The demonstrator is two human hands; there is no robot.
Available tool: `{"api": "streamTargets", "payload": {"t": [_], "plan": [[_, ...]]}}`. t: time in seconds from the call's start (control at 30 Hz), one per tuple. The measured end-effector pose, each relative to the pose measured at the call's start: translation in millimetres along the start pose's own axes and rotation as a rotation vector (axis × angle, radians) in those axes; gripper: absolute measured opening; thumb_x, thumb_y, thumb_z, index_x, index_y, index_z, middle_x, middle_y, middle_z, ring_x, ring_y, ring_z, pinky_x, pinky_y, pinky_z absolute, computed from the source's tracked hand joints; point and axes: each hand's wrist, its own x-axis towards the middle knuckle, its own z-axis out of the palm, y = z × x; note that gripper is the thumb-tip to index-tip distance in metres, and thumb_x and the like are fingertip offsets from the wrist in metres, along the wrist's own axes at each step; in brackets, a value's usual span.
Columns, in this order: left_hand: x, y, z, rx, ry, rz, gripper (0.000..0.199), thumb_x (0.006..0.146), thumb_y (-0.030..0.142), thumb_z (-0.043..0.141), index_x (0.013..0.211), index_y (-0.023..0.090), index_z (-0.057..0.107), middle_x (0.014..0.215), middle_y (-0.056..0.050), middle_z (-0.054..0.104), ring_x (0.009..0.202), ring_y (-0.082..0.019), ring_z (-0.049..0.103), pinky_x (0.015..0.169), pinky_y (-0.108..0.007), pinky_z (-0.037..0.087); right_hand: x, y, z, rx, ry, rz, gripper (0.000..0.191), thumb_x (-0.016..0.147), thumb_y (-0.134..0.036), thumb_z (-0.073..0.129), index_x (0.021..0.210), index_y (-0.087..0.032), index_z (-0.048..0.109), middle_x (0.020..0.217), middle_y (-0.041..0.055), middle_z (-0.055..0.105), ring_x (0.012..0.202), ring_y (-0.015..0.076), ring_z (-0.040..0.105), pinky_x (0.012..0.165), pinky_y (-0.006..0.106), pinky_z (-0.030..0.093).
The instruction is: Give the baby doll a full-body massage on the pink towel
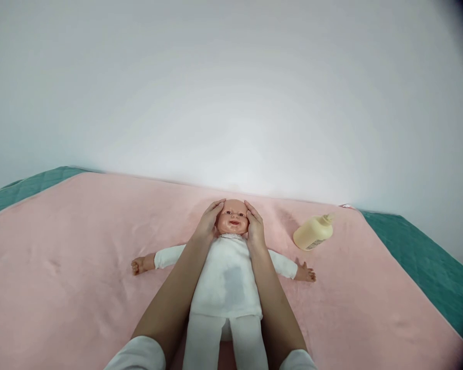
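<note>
A baby doll [231, 277] in a white top and trousers lies on its back, arms spread wide and head away from me. Against one side of its head rests my left hand [210, 218], fingers long and slightly curved around the temple. My right hand [255, 222] cups the opposite side in the same way, so the head is held between both palms. The palms and part of the thumbs are hidden. A greyish patch shows on the front of the doll's top.
A pale yellow pump bottle [312, 233] stands to the right of the doll's head, tilted in view. Beneath everything lies a pink blanket [81, 267], with a green quilted cover [420, 252] showing at both sides. A white wall [231, 92] rises behind the far edge.
</note>
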Motion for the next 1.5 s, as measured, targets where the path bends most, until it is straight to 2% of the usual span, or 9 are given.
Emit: {"api": "streamTargets", "payload": {"t": [0.13,0.3,0.53,0.77,1.0,1.5], "plan": [[-6,2,4.8,-0.005,-0.018,0.005,0.041,0.064,0.036,0.081,0.096,0.017,0.065,0.091,-0.006,0.069,0.085,-0.021,0.066,0.08,-0.036,0.053,-5,-4,5,-0.007,-0.005,-0.02,0.034,0.069,-0.029,0.066,0.101,-0.019,0.07,0.109,0.0061,0.071,0.1,0.0208,0.066,0.093,0.04,0.052],[-10,5,8.0,0.024,-0.011,0.028,0.044,0.062,0.035,0.083,0.096,0.015,0.065,0.09,-0.007,0.069,0.085,-0.021,0.066,0.083,-0.037,0.053,-11,-7,7,-0.13,-0.009,-0.072,0.044,0.068,-0.038,0.073,0.108,-0.02,0.068,0.113,0.0057,0.069,0.103,0.0197,0.063,0.094,0.036,0.051],[-3,-4,1.5,0.095,-0.047,0.103,0.051,0.062,0.037,0.085,0.102,0.014,0.065,0.102,-0.01,0.068,0.098,-0.023,0.065,0.093,-0.041,0.05,-11,-7,3,-0.213,-0.028,-0.105,0.051,0.068,-0.037,0.075,0.114,-0.019,0.065,0.117,0.0079,0.067,0.108,0.0213,0.062,0.094,0.036,0.051],[1,-7,-3.0,0.147,-0.037,0.107,0.053,0.059,0.03,0.086,0.105,0.015,0.064,0.107,-0.012,0.066,0.102,-0.024,0.063,0.095,-0.042,0.049,-11,-8,4,-0.206,-0.014,-0.083,0.054,0.066,-0.034,0.075,0.115,-0.017,0.064,0.119,0.0099,0.067,0.11,0.0236,0.062,0.095,0.039,0.051],[1,-6,-1.1,0.166,-0.05,0.126,0.049,0.063,0.032,0.082,0.104,0.016,0.063,0.107,-0.01,0.065,0.104,-0.024,0.062,0.095,-0.041,0.049,-9,-7,3,-0.166,-0.021,-0.065,0.053,0.066,-0.033,0.076,0.116,-0.018,0.064,0.118,0.0092,0.068,0.109,0.0228,0.063,0.095,0.038,0.052],[-6,0,1.2,0.087,-0.131,0.071,0.05,0.062,0.038,0.082,0.102,0.017,0.062,0.095,-0.006,0.066,0.085,-0.019,0.063,0.08,-0.035,0.051,-1,1,-2,0.031,-0.003,0.003,0.05,0.061,-0.022,0.076,0.111,-0.018,0.068,0.108,0.0067,0.073,0.101,0.0218,0.067,0.093,0.041,0.054]]}}
